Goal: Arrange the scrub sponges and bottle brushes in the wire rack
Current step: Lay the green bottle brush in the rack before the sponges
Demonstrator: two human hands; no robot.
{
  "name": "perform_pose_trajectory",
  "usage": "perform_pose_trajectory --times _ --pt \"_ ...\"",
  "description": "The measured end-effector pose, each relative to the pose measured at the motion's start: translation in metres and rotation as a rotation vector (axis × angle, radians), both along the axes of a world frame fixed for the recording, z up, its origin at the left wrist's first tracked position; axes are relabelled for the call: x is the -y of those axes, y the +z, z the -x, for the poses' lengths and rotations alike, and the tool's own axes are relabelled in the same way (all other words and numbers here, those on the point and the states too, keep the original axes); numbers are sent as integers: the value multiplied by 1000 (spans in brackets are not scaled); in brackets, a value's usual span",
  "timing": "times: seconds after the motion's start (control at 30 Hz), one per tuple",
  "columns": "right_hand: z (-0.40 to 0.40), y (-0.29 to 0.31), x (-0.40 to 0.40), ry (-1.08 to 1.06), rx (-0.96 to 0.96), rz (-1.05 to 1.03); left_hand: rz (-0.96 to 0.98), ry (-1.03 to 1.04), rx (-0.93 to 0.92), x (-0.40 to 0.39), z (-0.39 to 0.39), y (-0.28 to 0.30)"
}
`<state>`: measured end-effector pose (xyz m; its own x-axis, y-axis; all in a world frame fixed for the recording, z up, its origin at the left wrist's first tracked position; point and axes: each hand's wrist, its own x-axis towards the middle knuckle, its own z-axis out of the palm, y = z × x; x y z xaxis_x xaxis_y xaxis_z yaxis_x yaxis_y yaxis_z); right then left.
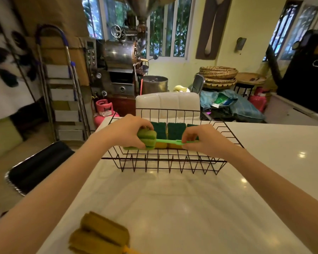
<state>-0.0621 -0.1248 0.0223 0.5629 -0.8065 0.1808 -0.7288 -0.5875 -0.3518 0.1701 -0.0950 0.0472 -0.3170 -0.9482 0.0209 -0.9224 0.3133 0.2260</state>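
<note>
A black wire rack [165, 165] stands on the white table [191, 208]. Three scrub sponges [175, 132], dark green on top and yellow below, stand side by side along its far side. I hold a green bottle brush [148, 139] level over the rack, in front of the sponges. My left hand [128, 131] grips its sponge head. My right hand [204, 139] pinches the end of its thin green handle. A yellow bottle brush [101, 235] lies on the table near the front edge, between my forearms.
A white chair back [167, 104] stands right behind the rack. The table's left edge runs diagonally, with a black mat [39, 165] on the floor below it. A pink gas cylinder [105, 111] and a stepladder [66, 99] stand beyond.
</note>
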Motion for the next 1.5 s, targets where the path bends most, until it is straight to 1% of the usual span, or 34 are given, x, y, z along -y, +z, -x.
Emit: perform_pose_trajectory --times 0.3,0.4,0.6,0.73,0.97,1.07,1.27,1.43,1.5 --pt "-28 -9 28 56 -201 -206 -50 51 236 17 -9 -21" --pt "-33 -15 31 60 -246 -236 -44 58 309 20 -9 -26" --pt "-36 -17 33 34 -317 -305 8 61 387 26 -3 -33" --pt "-35 -17 31 30 -319 -318 23 55 435 29 2 -36" --pt "-35 -13 23 24 -356 -335 9 69 359 31 1 -35" --pt "-35 -10 19 41 -341 -325 16 69 345 26 -1 -36" --pt "-35 0 4 83 -187 -262 -7 78 264 11 -7 -34" --pt "-45 3 -22 115 -15 -190 -21 116 101 -6 -15 -28" --pt "-47 3 -37 127 49 -153 2 122 41 -22 -17 -23"
